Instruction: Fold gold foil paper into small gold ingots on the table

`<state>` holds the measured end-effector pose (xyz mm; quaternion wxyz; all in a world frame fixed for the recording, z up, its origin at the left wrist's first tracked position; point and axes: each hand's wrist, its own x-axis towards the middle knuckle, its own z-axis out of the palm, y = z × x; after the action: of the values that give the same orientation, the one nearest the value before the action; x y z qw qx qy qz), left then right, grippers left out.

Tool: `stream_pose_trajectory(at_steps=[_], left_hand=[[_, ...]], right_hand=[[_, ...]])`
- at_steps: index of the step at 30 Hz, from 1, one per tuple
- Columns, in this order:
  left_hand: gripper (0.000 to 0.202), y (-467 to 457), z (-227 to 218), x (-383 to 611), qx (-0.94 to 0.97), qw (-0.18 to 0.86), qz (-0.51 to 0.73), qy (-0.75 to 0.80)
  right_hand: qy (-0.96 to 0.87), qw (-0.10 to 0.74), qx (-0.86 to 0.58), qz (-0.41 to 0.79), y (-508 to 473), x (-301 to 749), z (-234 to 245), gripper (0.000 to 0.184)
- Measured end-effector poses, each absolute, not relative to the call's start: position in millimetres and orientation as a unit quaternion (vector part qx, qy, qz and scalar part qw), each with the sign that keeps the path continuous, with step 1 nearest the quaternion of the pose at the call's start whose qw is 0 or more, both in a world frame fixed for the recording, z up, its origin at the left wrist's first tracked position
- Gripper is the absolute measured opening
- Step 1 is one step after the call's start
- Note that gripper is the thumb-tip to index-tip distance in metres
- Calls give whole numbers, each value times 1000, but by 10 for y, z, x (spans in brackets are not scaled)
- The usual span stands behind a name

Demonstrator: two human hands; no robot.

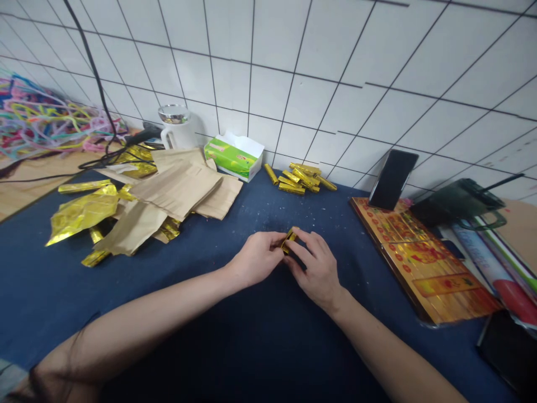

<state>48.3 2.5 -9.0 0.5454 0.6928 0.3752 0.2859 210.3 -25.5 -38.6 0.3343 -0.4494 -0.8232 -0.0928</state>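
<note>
Over the middle of a dark blue table (210, 313), my left hand (255, 258) and my right hand (315, 268) meet around a small folded piece of gold foil paper (288, 239). Fingers of both hands are pinched on it, hiding most of it. A pile of finished gold folded pieces (301, 178) lies at the back by the tiled wall. Loose gold foil sheets (81, 212) and brown paper sheets (176, 193) are heaped at the left.
A green tissue box (232, 155) and a white mug (176, 127) stand at the back. A phone (393, 179) leans over a stack of gold printed sheets (423, 257) at the right. Coloured cords (37, 120) and black cables (104, 112) lie far left.
</note>
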Motion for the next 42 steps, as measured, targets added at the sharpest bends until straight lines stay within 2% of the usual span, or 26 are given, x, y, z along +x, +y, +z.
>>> stream_pose_trajectory(at_steps=[11,17,32,42], left_hand=[[40,0,-126,480,718,492,284,402],[34,19,-153,485,716,500,274,404],[44,8,-102,488,716,494,280,405],[46,5,-165,496,702,503,282,419]], right_hand=[[-825,279,-478,-113,-277,2065,-339,23],[-826,267,-488,-93,-297,2047,-311,23],[-815,318,-475,-93,-253,2064,-370,23],[-813,298,-488,-114,-261,2058,-354,20]])
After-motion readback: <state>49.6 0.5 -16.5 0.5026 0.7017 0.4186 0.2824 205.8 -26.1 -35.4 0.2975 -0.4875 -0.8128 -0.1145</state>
